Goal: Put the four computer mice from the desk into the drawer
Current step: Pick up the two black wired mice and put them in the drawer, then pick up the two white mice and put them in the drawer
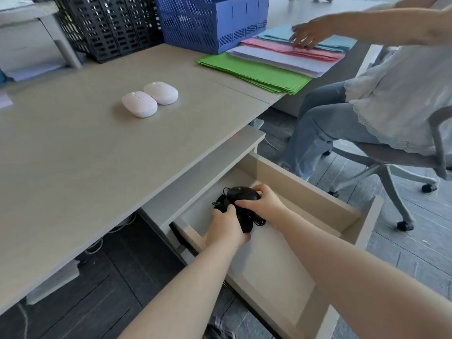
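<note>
Two white wireless mice lie side by side on the grey desk [73, 148]: one nearer me [139, 104], one behind it to the right [161, 92]. Below the desk's right end the drawer [305, 192] stands pulled out. Inside its far end, my right hand [263, 203] grips a black wired mouse [242, 193] from the right. My left hand [226, 227] holds a second black object with bundled black cable [247, 220]; my hand mostly hides it.
A black crate [107, 25] and a blue basket [210, 20] stand at the back of the desk. Stacked coloured paper [254, 69] lies at the back right, with another person's hand [308, 33] on it. That person sits on a wheeled chair [381, 162] right of the drawer.
</note>
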Demonstrator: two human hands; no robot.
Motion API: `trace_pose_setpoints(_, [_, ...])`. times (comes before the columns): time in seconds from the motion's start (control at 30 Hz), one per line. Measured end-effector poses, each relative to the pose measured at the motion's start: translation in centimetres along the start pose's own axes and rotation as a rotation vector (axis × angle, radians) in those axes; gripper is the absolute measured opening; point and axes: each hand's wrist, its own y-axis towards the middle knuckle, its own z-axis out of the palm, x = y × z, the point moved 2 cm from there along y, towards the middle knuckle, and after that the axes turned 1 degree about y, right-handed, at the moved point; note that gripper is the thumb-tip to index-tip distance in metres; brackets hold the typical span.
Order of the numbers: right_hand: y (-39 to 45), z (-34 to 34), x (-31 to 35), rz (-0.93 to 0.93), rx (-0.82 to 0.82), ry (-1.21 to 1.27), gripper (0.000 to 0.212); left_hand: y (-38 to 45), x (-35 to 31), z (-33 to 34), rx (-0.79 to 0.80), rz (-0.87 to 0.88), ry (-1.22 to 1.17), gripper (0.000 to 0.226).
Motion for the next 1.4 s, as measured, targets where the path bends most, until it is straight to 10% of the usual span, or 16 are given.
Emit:
trace_pose_setpoints(0.53, [2.0, -0.4, -1.5, -0.121, -0.085, -0.425, 0.08, 0.5, 0.2, 1.1, 0.146, -0.167, 0.376, 0.145])
trace_pose_setpoints(0.87, [1.3, -1.8, -1.0, -0.137, -0.073, -0.591, 0.064, 0.3, -0.6, 0.1, 0.152, -0.2, 0.399, 0.129])
trace_pose_setpoints(1.1, [-0.1, -4.3, 3.4, -0.265, -0.214, -0.612, 0.034, -2.7, -4.3, -7.0, -0.101, 0.169, 0.409, 0.047])
trace_pose_setpoints(1.4, [-3.3, -3.3, 14.9, -0.611, -0.369, -0.45, 0.035, -2.5, -5.7, -18.6, -0.507, 0.252, 0.094, 0.028])
